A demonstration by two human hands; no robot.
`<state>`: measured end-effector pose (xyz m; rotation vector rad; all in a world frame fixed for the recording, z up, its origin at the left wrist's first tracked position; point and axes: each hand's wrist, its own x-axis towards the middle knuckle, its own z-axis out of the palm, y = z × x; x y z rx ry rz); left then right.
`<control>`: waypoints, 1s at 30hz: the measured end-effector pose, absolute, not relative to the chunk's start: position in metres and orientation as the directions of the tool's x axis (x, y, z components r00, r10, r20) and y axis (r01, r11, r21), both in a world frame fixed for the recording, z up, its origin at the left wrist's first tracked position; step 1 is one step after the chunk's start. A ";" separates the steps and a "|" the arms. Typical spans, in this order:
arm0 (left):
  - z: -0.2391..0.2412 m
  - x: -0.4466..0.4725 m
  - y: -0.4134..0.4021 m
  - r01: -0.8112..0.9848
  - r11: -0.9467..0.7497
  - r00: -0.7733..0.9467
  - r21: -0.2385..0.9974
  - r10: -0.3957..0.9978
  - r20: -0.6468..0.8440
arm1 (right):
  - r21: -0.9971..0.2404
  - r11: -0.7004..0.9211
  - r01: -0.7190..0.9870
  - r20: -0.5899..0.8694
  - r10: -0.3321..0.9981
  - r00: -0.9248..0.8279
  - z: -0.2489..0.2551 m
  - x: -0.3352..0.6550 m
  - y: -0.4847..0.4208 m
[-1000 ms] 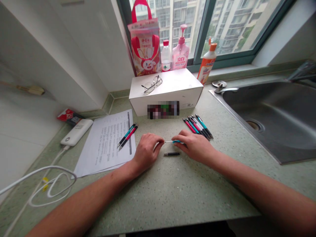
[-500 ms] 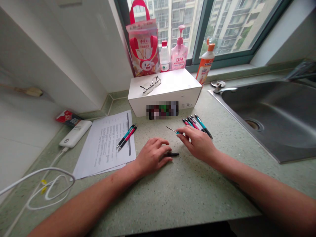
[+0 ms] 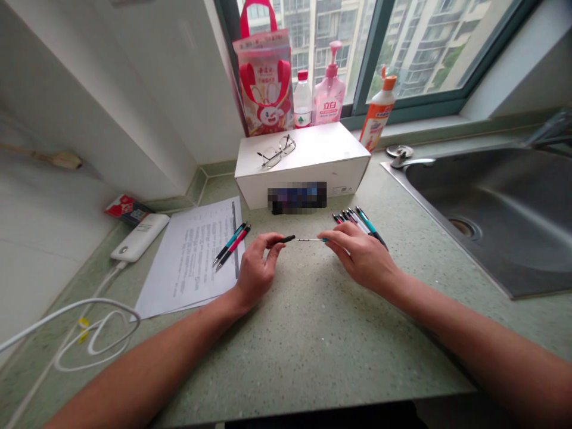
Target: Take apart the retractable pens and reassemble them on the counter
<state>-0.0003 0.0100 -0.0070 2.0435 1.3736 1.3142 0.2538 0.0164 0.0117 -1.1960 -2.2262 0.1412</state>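
Observation:
My left hand (image 3: 258,267) pinches a black pen barrel (image 3: 286,239) between thumb and fingers, just above the counter. Opposite it, my right hand (image 3: 364,255) is closed on a teal pen part (image 3: 325,240), mostly hidden by the fingers. A thin pen refill (image 3: 308,240) runs from that part toward the left, its tip meeting the end of the black barrel; whether it is inside cannot be made out. Behind my right hand lies a row of several pens (image 3: 367,220). A teal pen (image 3: 229,245) and a red pen (image 3: 236,244) rest on printed sheets (image 3: 187,262).
A white box (image 3: 313,146) with eyeglasses (image 3: 279,153) on top stands behind my hands. Bottles, among them a pink pump bottle (image 3: 329,98), line the window. The steel sink (image 3: 491,238) is at right; a white power bank (image 3: 140,238) with its cable (image 3: 100,300) lies left.
My left hand has picked the black barrel up off the counter and brought it level with the refill tip. The refill in my right hand has turned to lie nearly horizontal.

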 end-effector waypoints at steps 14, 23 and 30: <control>-0.007 0.000 0.011 0.560 -0.538 0.199 0.630 0.826 0.527 | -0.339 0.571 0.748 0.424 0.802 -0.421 0.010 0.253 0.015; -0.006 0.006 0.004 0.495 -0.648 0.397 0.579 0.761 0.513 | -0.334 0.687 0.645 0.394 0.723 -0.567 0.006 0.238 0.006; -0.003 0.004 0.003 0.482 -0.595 0.409 0.643 0.802 0.436 | -0.419 0.640 0.645 0.383 0.768 -0.513 0.003 0.238 0.005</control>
